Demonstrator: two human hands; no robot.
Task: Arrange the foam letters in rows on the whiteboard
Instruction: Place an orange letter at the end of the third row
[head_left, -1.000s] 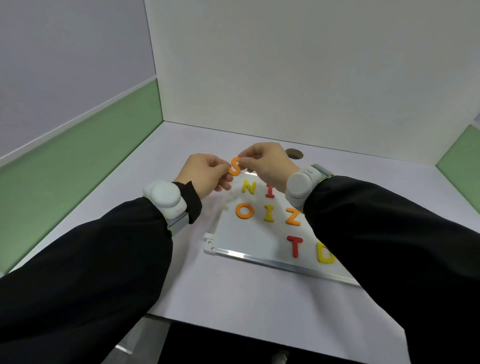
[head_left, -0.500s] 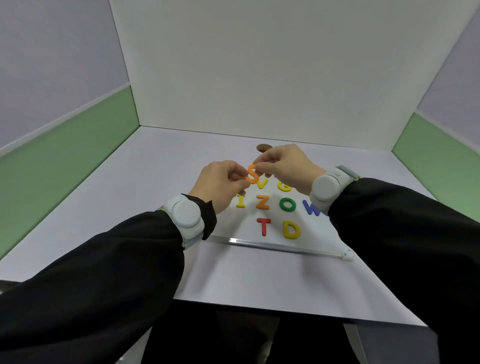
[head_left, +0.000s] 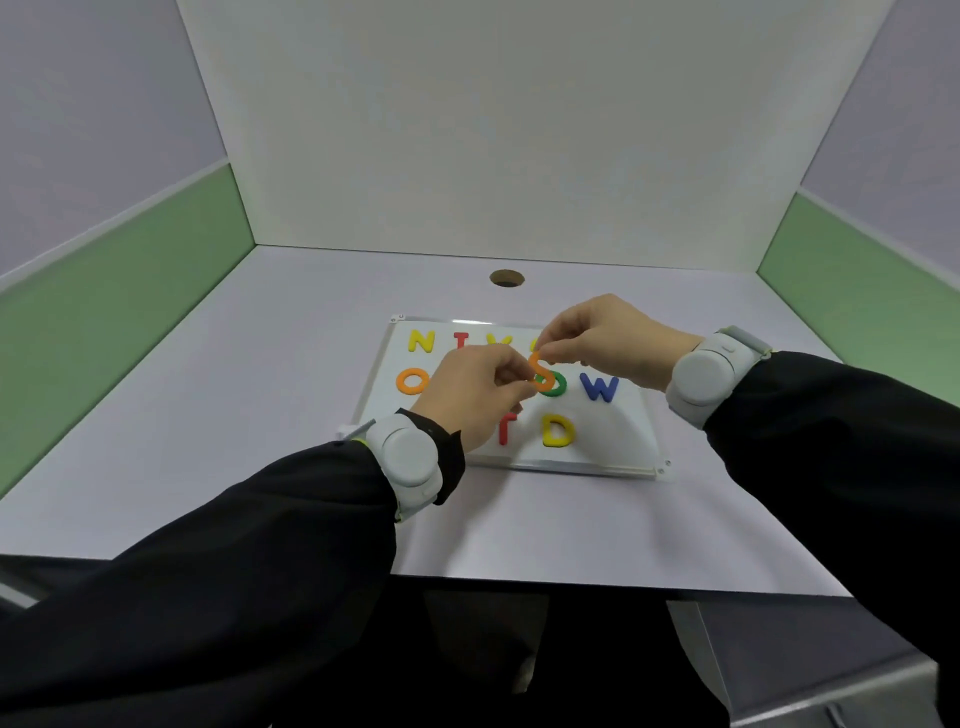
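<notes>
A whiteboard (head_left: 631, 441) lies flat on the table with foam letters in rows. The back row shows a yellow N (head_left: 421, 341) and a red I (head_left: 460, 340); more letters there are hidden by my hands. The middle row has an orange O (head_left: 410, 381), a green O (head_left: 557, 385) and a blue W (head_left: 599, 387). The front row has a red T (head_left: 505, 434) and a yellow D (head_left: 558, 431). Above the board's middle, my left hand (head_left: 475, 395) and my right hand (head_left: 605, 338) both pinch an orange S (head_left: 542, 371).
The light table (head_left: 249, 415) has a round cable hole (head_left: 506, 278) behind the board. White and green partition walls close in the back, left and right. The table's front edge runs just below my forearms.
The view has swung so the board now sits centred and more of its letters show. Both hands still hold the orange S, now lower over the board's middle.
</notes>
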